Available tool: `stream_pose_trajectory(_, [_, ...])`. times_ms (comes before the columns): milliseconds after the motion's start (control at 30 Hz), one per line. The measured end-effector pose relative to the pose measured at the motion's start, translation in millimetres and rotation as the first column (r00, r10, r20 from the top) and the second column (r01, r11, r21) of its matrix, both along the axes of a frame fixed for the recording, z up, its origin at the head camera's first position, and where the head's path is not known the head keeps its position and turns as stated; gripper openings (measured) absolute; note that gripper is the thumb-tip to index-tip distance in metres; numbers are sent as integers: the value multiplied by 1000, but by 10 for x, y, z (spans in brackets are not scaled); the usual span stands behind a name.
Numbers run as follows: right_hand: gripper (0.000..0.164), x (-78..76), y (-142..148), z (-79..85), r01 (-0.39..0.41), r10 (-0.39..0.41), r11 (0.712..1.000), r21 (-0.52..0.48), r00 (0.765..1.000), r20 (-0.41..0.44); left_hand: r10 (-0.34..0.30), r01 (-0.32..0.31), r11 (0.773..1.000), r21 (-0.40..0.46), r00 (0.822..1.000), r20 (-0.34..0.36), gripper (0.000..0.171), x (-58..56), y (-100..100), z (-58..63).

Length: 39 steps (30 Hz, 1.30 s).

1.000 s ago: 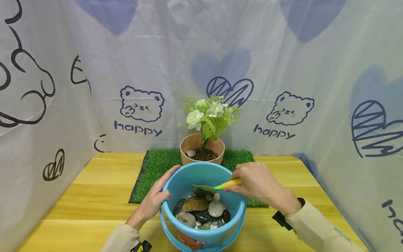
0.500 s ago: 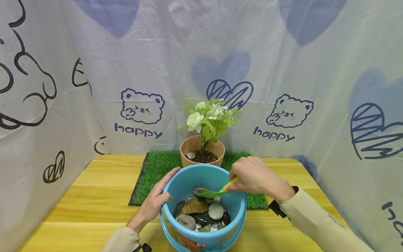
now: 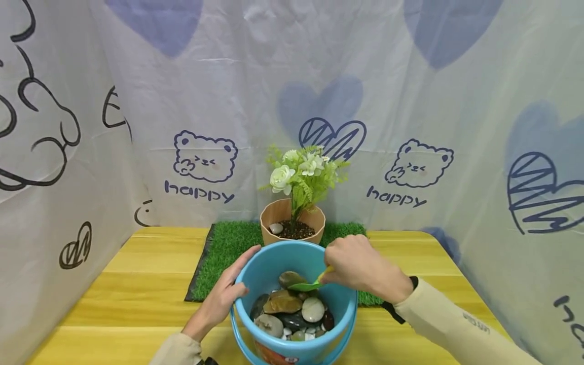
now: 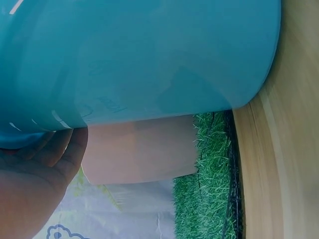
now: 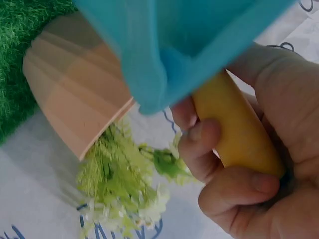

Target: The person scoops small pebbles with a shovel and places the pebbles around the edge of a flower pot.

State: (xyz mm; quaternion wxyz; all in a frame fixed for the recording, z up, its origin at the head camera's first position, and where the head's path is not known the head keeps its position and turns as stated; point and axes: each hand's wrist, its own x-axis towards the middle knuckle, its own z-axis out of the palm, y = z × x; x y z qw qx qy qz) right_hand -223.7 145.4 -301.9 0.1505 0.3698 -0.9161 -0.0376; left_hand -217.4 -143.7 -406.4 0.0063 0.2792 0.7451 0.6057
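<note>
A light blue bucket stands on the table before me, holding several smooth stones of different sizes. My left hand grips its left rim, thumb over the edge and fingers along the outer wall. The yellow handle of a small garden trowel is in my right hand, fingers curled round it. Down inside the bucket, the trowel's green blade lies against a dark oval stone; part of the blade is hidden. A brown stone and a pale round stone lie nearer.
Right behind the bucket, a tan flowerpot holds dark soil, a pale stone and white flowers with green leaves. It stands on a green turf mat. Printed white cloth surrounds the wooden table.
My right hand has moved left and down, bringing the trowel blade from above the stones to the dark oval stone, which now lies more exposed. My left hand keeps its place on the rim.
</note>
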Motion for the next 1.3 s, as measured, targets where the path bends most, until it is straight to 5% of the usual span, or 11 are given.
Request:
stream_pose_trajectory(767, [40, 74, 131, -266, -111, 100, 993, -41, 974, -205, 9, -9, 1000, 5, 1000, -11, 81, 13, 6, -19])
stream_pose_trajectory(1167, [28, -15, 175, -350, -294, 229, 946, -134, 903, -365, 24, -24, 1000, 8, 999, -37, 81, 3, 15, -20])
stream_pose_trajectory(1300, [25, -59, 201, -364, -299, 232, 941, -159, 911, -342, 20, -20, 1000, 11, 999, -27, 82, 11, 13, -30])
